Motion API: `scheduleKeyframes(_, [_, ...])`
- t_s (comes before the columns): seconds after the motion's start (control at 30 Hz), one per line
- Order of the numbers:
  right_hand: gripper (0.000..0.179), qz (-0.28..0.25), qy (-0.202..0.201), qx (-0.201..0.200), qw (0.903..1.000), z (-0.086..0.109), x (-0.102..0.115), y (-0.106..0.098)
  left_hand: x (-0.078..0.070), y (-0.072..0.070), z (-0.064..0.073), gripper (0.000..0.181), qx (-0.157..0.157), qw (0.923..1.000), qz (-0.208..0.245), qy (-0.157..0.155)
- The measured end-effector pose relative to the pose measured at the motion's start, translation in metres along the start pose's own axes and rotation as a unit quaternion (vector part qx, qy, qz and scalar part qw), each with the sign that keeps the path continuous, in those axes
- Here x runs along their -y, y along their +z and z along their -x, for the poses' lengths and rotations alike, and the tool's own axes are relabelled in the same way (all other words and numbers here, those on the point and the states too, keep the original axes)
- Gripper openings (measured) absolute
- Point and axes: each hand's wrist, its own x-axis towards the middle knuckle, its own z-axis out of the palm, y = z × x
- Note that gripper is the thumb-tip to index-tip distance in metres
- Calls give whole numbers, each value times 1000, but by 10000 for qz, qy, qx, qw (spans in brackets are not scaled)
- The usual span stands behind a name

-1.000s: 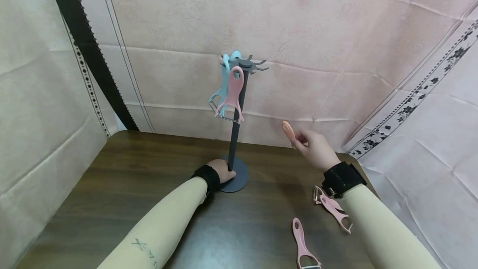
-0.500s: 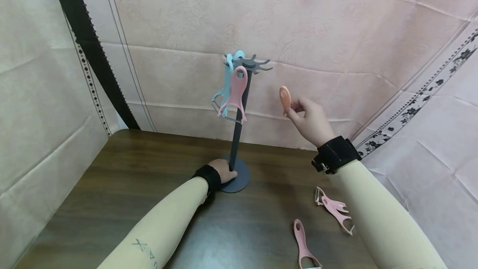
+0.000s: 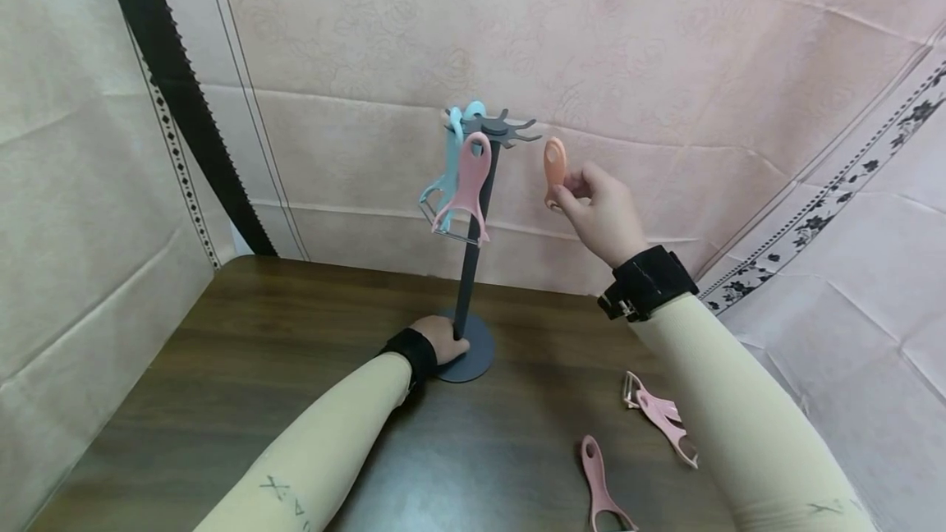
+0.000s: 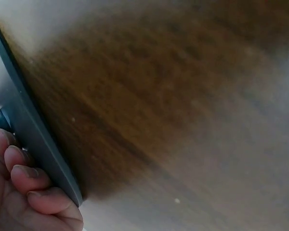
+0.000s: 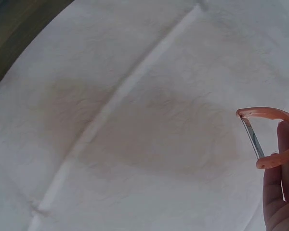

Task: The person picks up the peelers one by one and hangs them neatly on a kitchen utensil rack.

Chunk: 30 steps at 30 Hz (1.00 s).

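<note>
- While the left hand [image 3: 441, 337] steadies the foot of a dark stand [image 3: 467, 269], the right hand [image 3: 604, 218] holds an orange peeler [image 3: 554, 164] up in the air, at four o'clock from the stand's top.
- The right hand's fingers [image 5: 272, 192] are closed in a pinch on the orange peeler near its forked end, with the handle end pointing to twelve o'clock, just beside the nearest hook [image 3: 525, 137]; I cannot tell how far apart the two are in depth.
- In the right wrist view the peeler's metal blade [image 5: 252, 138] shows bare, on the nine o'clock side of the fingers.
- The left hand's fingers [image 4: 32, 179] are curled in around the bottom of the post, against the round base [image 3: 480, 355], at ten o'clock on it.
- A pink peeler [image 3: 468, 187] hangs from the stand at seven o'clock from the top, overlapping blue peelers [image 3: 450, 164] that hang behind it.
- A second pink peeler [image 3: 597, 483] lies on the tabletop [image 3: 259, 327] at four o'clock from the base.
- Farther round, toward half past three, a pink tool [image 3: 660, 417] lies beside the right sleeve [image 3: 746, 401]; whether it is one peeler or two overlapping, I cannot tell.
</note>
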Motion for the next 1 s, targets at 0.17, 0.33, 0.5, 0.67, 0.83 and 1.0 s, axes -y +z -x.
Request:
scheduleKeyframes(0.17, [19,-86,-16,-16,10000,-10,15,5,1,1,0,32,-42,10000,-9,-21])
scheduleKeyframes(0.33, [17,-192,-73,-17,9998,-15,22,8,0,0,1,32,-82,10000,-55,-1])
scheduleKeyframes(0.5, [19,-268,-71,-95,9996,-18,25,9,-1,-1,2,32,-17,10000,-38,-19])
scheduleKeyframes(0.67, [22,-484,-100,-217,9985,-22,29,9,-2,-2,3,31,17,10000,-27,-53])
scheduleKeyframes(0.83, [23,-537,-186,-278,9980,-27,37,11,-3,-2,2,31,39,9999,-89,-116])
scheduleKeyframes(1.0, [23,-704,-321,-240,9967,-31,43,15,-3,-1,2,30,4,9999,-78,-104])
